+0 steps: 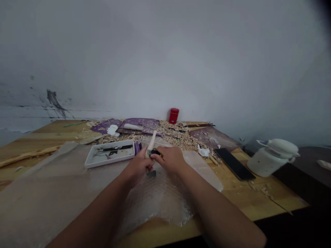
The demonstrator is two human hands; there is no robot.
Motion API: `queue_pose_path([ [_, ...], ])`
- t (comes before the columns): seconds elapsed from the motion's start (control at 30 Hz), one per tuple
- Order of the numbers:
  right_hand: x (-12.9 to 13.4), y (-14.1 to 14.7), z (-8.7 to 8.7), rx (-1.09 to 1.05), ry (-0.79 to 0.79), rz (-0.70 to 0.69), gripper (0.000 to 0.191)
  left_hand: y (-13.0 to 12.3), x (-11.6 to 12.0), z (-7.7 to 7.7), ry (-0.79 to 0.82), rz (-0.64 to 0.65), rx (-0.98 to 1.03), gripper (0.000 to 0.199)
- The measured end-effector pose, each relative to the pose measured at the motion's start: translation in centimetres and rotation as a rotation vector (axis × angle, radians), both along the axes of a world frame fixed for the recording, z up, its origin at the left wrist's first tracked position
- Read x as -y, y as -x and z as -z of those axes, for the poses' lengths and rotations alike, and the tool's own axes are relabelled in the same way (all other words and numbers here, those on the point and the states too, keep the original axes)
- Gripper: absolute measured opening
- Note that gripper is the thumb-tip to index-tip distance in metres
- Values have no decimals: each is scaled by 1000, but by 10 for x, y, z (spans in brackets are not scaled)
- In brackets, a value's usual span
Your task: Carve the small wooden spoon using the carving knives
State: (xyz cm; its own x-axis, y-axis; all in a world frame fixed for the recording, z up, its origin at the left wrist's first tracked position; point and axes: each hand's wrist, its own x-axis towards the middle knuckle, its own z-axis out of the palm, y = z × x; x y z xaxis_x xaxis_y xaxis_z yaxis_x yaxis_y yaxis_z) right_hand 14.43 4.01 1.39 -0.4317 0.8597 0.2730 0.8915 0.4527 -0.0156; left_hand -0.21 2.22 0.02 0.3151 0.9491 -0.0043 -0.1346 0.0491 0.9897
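My left hand (138, 167) grips a pale carved wooden piece (151, 143) that stands upright above my fist. My right hand (168, 159) closes on a black-handled tool (156, 152), and the tool's end meets the wood near my left fingers. The blade, if there is one, is hidden by my fingers. Both hands hover over a crumpled sheet of bubble wrap (157, 203). A small dark object (151, 173) lies on the wrap just below my hands.
On the wooden table (253, 196), a white tray (110, 162) holds dark tools. Wood shavings (176, 136) and purple sheets (139, 124) lie behind it. A red canister (173, 115) stands by the wall. To the right are a black tablet (234, 164) and a tilted white lidded jar (271, 158).
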Motion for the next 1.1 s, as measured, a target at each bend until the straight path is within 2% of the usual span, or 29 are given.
queue_pose_path([
  [0.17, 0, -2, -1, 0, -55, -16, 53, 0, 0, 2, -108, -40, -186, 14],
  [0.27, 2, 0, -2, 9, -59, -9, 55, 0, 0, 1, -187, -129, -340, 14],
  [0.4, 2, 2, -3, 0, -54, 21, 56, -1, 2, -2, -188, -184, -461, 13],
  [0.47, -4, -4, -4, -21, -44, 87, 58, -4, 7, -4, -152, -174, -454, 11],
  [0.63, -32, -45, -7, -129, -54, 436, 60, -13, 22, -11, -30, -56, -225, 16],
  [0.73, -37, -57, -7, -190, -82, 514, 60, -13, 22, -11, 17, -42, -108, 18],
  [0.8, -31, -50, -6, -185, -99, 454, 60, -11, 18, -9, 45, -37, -67, 20],
  [0.93, -11, -18, -2, -101, -76, 167, 55, -6, 11, -6, 41, -17, -27, 20],
  [1.0, -4, -5, 0, -72, -47, 44, 54, -4, 9, -6, 18, -27, -55, 17],
  [1.1, 1, 1, 0, -33, -17, -37, 54, -2, 8, -7, 0, -61, -156, 12],
])
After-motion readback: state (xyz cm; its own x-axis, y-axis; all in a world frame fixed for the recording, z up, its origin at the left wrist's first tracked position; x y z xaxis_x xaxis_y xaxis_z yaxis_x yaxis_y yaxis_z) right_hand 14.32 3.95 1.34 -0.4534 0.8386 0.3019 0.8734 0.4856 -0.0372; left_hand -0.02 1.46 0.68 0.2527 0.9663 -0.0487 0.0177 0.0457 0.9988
